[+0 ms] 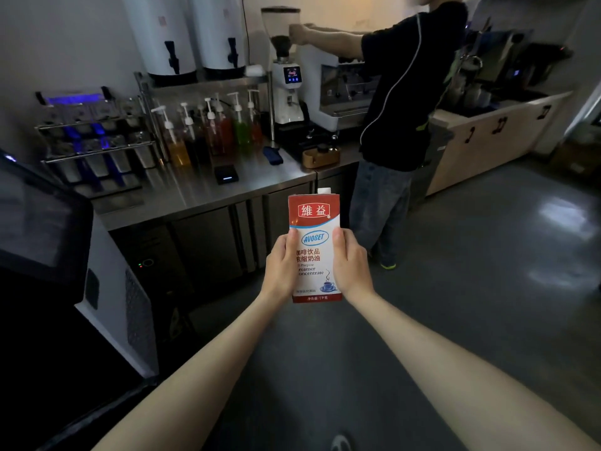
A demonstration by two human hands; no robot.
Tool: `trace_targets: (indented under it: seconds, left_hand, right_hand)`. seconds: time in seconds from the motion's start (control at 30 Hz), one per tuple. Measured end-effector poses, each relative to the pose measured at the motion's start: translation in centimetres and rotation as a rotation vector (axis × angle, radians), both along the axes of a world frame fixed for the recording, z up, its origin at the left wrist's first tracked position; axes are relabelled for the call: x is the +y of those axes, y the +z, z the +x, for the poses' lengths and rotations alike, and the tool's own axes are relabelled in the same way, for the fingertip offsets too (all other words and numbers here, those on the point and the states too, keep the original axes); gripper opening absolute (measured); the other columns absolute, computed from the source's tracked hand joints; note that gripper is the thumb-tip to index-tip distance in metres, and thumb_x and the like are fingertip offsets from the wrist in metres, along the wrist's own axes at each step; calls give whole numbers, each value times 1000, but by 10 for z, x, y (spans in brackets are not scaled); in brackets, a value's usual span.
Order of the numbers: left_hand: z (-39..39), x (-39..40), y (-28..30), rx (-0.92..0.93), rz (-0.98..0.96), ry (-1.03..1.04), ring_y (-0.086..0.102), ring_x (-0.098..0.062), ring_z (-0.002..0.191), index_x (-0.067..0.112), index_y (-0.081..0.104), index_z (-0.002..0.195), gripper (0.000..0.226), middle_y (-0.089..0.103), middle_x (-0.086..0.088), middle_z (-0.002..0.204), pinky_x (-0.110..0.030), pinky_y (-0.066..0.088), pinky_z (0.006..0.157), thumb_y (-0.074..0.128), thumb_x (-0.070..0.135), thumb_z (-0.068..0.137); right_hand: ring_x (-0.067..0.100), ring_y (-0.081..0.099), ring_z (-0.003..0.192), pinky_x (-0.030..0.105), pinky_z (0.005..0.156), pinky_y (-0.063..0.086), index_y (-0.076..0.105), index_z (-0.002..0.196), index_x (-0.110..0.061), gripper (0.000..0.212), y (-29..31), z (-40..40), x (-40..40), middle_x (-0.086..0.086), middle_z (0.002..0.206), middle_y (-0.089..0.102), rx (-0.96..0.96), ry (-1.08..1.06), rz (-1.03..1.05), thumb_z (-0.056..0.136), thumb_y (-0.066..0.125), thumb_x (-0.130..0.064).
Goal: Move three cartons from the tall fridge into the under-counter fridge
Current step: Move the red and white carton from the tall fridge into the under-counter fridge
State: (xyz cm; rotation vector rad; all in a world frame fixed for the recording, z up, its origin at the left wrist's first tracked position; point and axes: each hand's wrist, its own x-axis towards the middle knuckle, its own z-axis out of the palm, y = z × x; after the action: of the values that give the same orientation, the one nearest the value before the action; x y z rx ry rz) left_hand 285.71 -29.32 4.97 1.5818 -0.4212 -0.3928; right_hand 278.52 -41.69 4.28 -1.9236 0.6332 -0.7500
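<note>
I hold one upright red-and-white creamer carton (314,242) out in front of me, above the floor. My left hand (281,268) grips its left side, thumb on the front. My right hand (351,265) grips its right side the same way. Beyond the carton is the steel under-counter fridge (208,242), its dark doors closed beneath the steel worktop (208,193). The tall fridge is not in view.
Another person (400,102) stands at the counter's right end, working at the coffee machine. Syrup pump bottles (211,131), a grinder (286,76) and two dispensers (185,34) crowd the worktop. A dark-screened machine (48,229) juts out at my left. Grey floor (487,271) spreads to the right.
</note>
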Motion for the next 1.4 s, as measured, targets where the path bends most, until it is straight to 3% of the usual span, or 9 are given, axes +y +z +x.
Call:
trace_targets:
  seconds: [0.13, 0.4, 0.53, 0.73, 0.9, 1.0, 1.2, 1.4]
  left_hand:
    - [32, -40, -1, 7, 15, 32, 77, -14, 95, 24, 63, 110, 45, 78, 2, 105, -43, 61, 92, 41, 63, 103]
    - [83, -97, 5, -33, 60, 124, 77, -9, 90, 20, 61, 116, 48, 78, 4, 102, -18, 58, 67, 42, 61, 101]
    - [108, -115, 2, -31, 72, 154, 77, -8, 91, 17, 61, 119, 46, 77, 3, 103, -14, 57, 66, 42, 56, 103]
    - [158, -137, -9, -41, 93, 173, 76, -10, 93, 16, 61, 120, 46, 76, 0, 106, -18, 58, 69, 41, 54, 105]
    - [211, -152, -21, -27, 55, 169, 76, -10, 95, 19, 61, 119, 43, 77, 2, 107, -18, 59, 70, 41, 55, 104]
    - [249, -156, -26, -35, 28, 173, 77, -10, 95, 21, 61, 119, 51, 77, 3, 107, -19, 59, 71, 41, 63, 98]
    - [335, -162, -33, 16, 13, 167, 76, -14, 100, 17, 61, 124, 52, 76, -1, 113, -41, 62, 92, 42, 60, 102]
    - [414, -163, -31, 11, 11, 98, 75, -18, 106, 17, 59, 129, 51, 75, -2, 119, -48, 59, 98, 38, 57, 105]
  right_hand:
    - [4, 73, 81, 38, 70, 63, 56, 108, -27, 72, -4, 38, -45, -10, 98, 74, 14, 54, 17, 86, 22, -86]
    - [0, 73, 80, 26, 63, 62, 53, 105, -34, 70, -10, 105, -111, -17, 97, 72, -24, 207, 94, 81, 24, -92]
    - [2, 74, 81, 37, 68, 65, 54, 108, -32, 65, -16, 136, -133, -17, 97, 72, -14, 255, 119, 86, 27, -87]
    - [5, 75, 82, 34, 68, 65, 55, 111, -27, 77, -25, 184, -156, -10, 100, 74, 0, 300, 163, 81, 26, -92]
    - [6, 75, 85, 41, 74, 65, 56, 112, -24, 49, -34, 239, -173, -8, 102, 74, 24, 311, 136, 100, 34, -66]
    - [6, 75, 86, 38, 75, 65, 55, 111, -27, 42, -34, 278, -181, -9, 103, 74, 44, 311, 110, 102, 35, -63]
    - [2, 74, 83, 31, 70, 63, 53, 102, -35, 35, -33, 360, -185, -11, 97, 74, 70, 312, 72, 101, 34, -64]
    - [4, 73, 87, 33, 74, 63, 56, 110, -24, 44, -29, 435, -187, -10, 99, 73, 74, 300, 59, 101, 36, -63]
